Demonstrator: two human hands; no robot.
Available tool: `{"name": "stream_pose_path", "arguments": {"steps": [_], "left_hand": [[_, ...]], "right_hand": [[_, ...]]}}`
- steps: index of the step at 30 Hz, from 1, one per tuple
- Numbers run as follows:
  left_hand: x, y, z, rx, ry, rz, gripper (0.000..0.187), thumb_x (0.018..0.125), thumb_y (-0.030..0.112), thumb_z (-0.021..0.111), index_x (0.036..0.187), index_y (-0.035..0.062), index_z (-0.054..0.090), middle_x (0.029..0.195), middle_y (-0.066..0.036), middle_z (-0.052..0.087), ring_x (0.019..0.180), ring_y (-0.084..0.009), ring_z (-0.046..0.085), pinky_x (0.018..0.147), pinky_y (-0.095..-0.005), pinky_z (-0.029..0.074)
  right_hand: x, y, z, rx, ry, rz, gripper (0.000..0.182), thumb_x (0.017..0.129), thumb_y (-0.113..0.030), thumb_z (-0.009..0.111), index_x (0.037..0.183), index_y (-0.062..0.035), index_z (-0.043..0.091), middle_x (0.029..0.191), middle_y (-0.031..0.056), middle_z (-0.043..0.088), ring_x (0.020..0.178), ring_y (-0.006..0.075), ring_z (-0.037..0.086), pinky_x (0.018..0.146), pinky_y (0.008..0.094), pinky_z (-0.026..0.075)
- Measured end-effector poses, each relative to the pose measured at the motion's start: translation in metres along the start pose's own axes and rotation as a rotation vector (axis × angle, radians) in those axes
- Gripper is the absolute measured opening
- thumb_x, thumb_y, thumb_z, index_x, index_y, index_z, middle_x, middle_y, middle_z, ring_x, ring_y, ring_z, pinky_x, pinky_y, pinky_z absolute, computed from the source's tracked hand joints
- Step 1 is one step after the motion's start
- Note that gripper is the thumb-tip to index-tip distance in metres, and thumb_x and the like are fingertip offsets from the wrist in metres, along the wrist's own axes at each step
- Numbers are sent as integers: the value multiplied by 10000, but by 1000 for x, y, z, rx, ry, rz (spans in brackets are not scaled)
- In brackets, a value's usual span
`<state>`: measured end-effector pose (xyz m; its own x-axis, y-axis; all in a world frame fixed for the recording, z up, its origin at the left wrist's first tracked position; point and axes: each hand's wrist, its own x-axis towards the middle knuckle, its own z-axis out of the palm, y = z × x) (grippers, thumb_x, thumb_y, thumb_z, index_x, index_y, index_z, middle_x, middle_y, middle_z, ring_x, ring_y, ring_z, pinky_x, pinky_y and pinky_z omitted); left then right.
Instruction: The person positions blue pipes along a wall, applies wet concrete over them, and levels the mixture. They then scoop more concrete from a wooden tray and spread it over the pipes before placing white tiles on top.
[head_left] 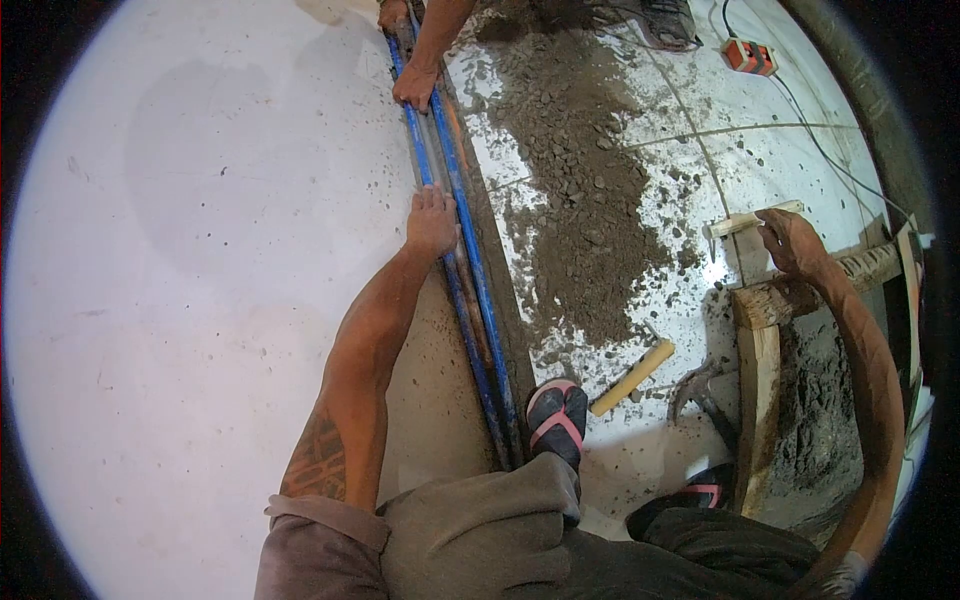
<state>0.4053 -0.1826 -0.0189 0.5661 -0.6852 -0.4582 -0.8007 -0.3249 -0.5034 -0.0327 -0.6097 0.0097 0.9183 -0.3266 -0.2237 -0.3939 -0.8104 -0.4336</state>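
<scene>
My left hand (432,222) lies on two long blue pipes (474,255), its fingers stretched forward along them. The pipes run side by side in a narrow slot in the floor. Farther up, another person's hand (416,86) rests on the same pipes, and part of that person's second hand (393,13) shows at the top edge. At the right, my right hand (795,243) is closed around a pale wooden strip (738,225), just beyond a wooden frame (758,395); its fingertips are partly hidden.
Loose soil and rubble (590,190) spread over the white tiles right of the slot. A short yellowish stick (632,377) and a hammer-like tool (705,398) lie near my feet. An orange-and-black box (748,57) with a cable stands at the upper right.
</scene>
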Motion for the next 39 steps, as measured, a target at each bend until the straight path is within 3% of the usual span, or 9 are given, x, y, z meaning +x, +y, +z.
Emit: {"name": "stream_pose_path", "arguments": {"steps": [5, 11, 17, 20, 26, 29, 32, 39], "left_hand": [[0, 0, 3, -12, 25, 8, 690, 927, 414, 515, 1442, -8, 337, 1524, -265, 271, 1422, -397, 257, 1160, -517, 187], [-1, -1, 2, -19, 28, 15, 693, 922, 413, 518, 1441, -11, 338, 1518, -275, 276, 1419, -409, 258, 1155, -524, 195], [2, -1, 9, -14, 50, 24, 702, 908, 411, 534, 1434, -14, 347, 1510, -281, 285, 1411, -421, 266, 1145, -537, 208], [2, -2, 10, -22, 68, 25, 702, 899, 402, 547, 1430, -16, 353, 1501, -285, 296, 1404, -425, 276, 1142, -539, 214], [1, -1, 9, -22, 62, 24, 704, 896, 402, 555, 1426, -18, 357, 1498, -282, 297, 1403, -424, 276, 1145, -536, 214], [1, -1, 5, -12, 35, 21, 697, 908, 401, 542, 1431, -17, 351, 1506, -277, 289, 1406, -420, 272, 1149, -532, 208], [2, 0, 5, 6, 20, 19, 687, 922, 401, 521, 1439, -15, 342, 1514, -271, 280, 1412, -416, 265, 1152, -526, 203], [1, 1, 0, 14, -11, 11, 702, 924, 414, 512, 1449, -13, 328, 1527, -265, 262, 1430, -402, 237, 1162, -508, 191]], "right_hand": [[0, -4, 0, 9, -1, 40, 284, 928, -105, 564, 1175, 26, 613, 1081, 229, 667, 893, 336, 681, 811, 400, 553], [0, 11, 6, -55, 49, -108, 291, 933, -124, 558, 1172, 33, 611, 1076, 234, 666, 907, 339, 678, 813, 400, 552], [0, 3, 1, -44, 24, -66, 289, 934, -123, 557, 1175, 31, 602, 1033, 236, 668, 873, 354, 673, 788, 408, 551], [1, -15, -10, 10, -56, 71, 288, 932, -121, 558, 1174, 29, 597, 1016, 237, 666, 863, 359, 669, 781, 417, 546], [3, 17, 9, -33, 35, -79, 291, 916, -101, 565, 1176, 27, 592, 1011, 238, 664, 846, 350, 669, 770, 420, 543], [4, 30, 18, -92, 93, -179, 285, 918, -96, 562, 1171, 29, 596, 991, 229, 668, 804, 335, 669, 732, 410, 546], [0, 7, 1, -9, 11, -41, 274, 923, -100, 558, 1162, 25, 606, 971, 219, 671, 770, 320, 666, 702, 396, 546], [1, 25, 19, 47, 92, -59, 258, 926, -85, 576, 1161, 12, 617, 941, 178, 679, 721, 254, 648, 659, 362, 537]]}}
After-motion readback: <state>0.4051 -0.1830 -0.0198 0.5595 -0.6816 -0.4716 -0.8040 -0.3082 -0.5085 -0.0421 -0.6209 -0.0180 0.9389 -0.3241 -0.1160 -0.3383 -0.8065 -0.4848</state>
